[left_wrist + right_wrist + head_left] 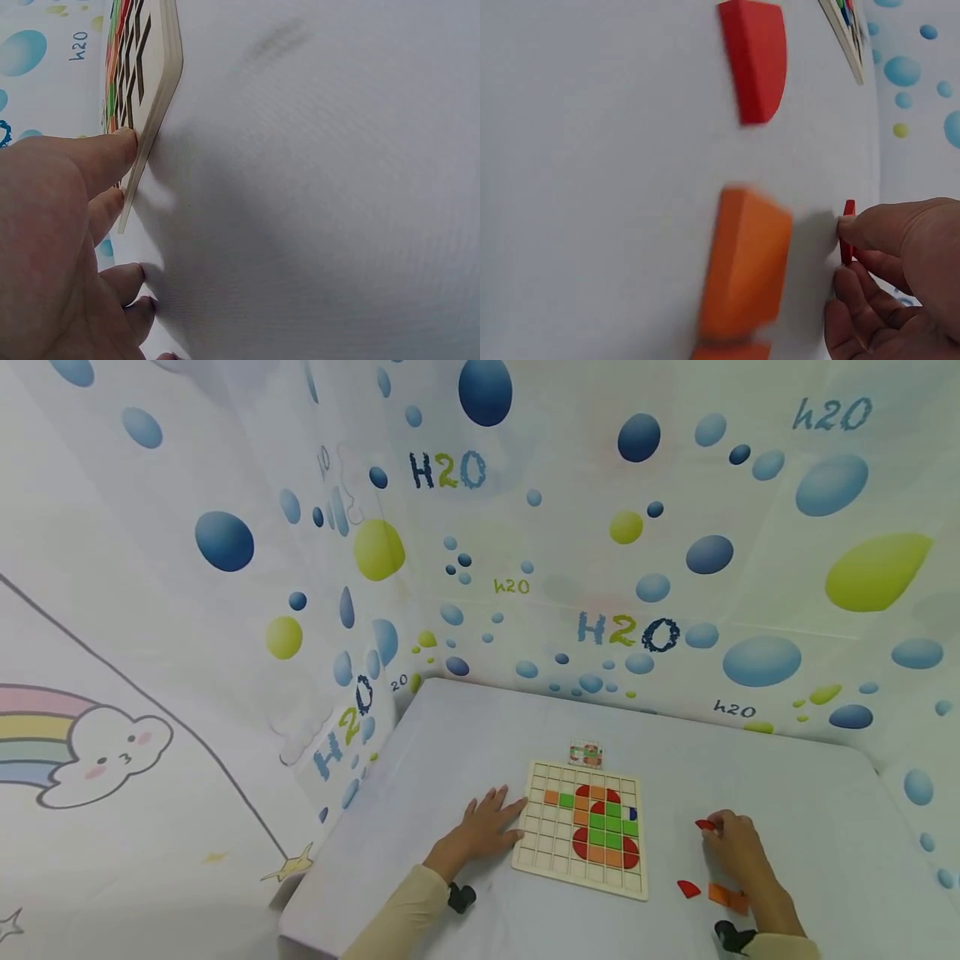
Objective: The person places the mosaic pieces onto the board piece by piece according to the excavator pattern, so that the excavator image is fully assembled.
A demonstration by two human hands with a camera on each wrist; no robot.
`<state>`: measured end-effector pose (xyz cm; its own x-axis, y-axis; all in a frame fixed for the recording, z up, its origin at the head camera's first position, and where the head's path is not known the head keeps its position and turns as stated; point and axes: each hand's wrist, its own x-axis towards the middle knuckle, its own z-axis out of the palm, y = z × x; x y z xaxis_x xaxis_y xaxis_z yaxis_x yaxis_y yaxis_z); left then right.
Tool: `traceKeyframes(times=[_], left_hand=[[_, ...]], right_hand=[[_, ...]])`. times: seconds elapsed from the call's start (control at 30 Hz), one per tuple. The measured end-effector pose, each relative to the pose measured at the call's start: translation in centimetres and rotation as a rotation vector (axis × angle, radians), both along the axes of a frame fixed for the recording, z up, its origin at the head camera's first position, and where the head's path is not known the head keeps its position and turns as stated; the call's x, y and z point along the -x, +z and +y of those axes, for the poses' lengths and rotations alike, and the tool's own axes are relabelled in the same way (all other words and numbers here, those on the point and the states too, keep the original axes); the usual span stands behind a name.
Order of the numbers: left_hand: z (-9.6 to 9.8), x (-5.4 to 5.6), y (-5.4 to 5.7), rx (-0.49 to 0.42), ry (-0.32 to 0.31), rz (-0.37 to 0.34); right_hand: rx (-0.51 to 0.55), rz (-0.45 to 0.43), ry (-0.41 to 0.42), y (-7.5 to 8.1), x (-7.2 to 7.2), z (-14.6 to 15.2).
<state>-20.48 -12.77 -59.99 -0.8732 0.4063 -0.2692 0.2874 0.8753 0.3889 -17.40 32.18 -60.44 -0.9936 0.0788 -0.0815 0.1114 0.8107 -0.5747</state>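
Note:
A wooden grid board point(547, 864) lies on the white table, its cells partly filled with red, orange, green and blue pieces. My left hand point(487, 825) rests on the table at the board's left side, thumb and index finger touching the edge, fingers spread. To the right of the board, my right hand point(738, 847) pinches a red quarter-circle piece point(847, 232) between thumb and fingers, just at the table surface. Nearer the front lie another red quarter-circle piece point(687, 889) and orange square pieces point(720, 895), close to the right wrist.
A small pattern card point(586, 754) with a coloured design lies against the board's far edge. White table cloth point(450, 735) surrounds the board. Walls printed with blue and green drops point(761, 662) rise behind and to the left.

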Motion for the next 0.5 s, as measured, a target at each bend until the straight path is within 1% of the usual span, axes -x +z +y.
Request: traceKeyframes(times=[0.17, 0.3, 0.4, 0.5], left_hand=[[0.0, 0.0, 0.3, -0.013, -0.005, 0.008], [0.0, -0.1, 0.3, -0.014, -0.004, 0.014], [-0.1, -0.1, 0.2, -0.011, -0.004, 0.014], [-0.1, -0.2, 0.2, -0.011, -0.006, 0.014]], right_hand=[[0.003, -0.006, 0.001, 0.2, 2.5, -2.1], [-0.006, -0.042, -0.02, 0.1, 4.3, -3.9], [-0.006, -0.072, -0.037, 0.2, 5.3, -5.4], [-0.002, -0.064, -0.025, 0.9, 6.1, -7.3]])
